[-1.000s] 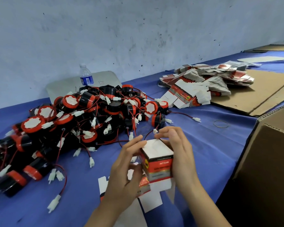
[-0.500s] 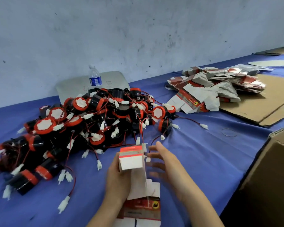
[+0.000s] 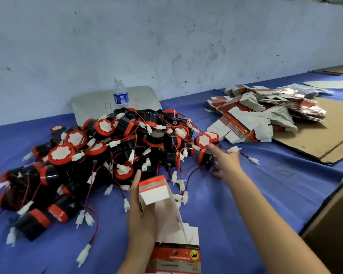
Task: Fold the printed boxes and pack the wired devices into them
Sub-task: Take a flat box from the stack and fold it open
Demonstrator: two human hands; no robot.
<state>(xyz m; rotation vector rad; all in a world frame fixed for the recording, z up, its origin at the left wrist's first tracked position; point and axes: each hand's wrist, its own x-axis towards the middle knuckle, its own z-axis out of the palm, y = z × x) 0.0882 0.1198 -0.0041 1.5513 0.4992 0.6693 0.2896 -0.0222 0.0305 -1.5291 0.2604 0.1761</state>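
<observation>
My left hand (image 3: 145, 218) grips the folded box (image 3: 156, 196), mouth open. My right hand (image 3: 225, 161), fingers spread, reaches a device (image 3: 205, 158) at the pile's edge. I should free its wire before lifting.

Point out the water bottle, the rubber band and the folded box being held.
water bottle (image 3: 120, 98): head view, on its blue label.
rubber band (image 3: 285, 169): head view, on the loop's far edge.
folded box (image 3: 154, 191): head view, on its white top flap.

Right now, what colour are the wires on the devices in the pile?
Red wires ending in white plug connectors, clearest in the head view.
</observation>
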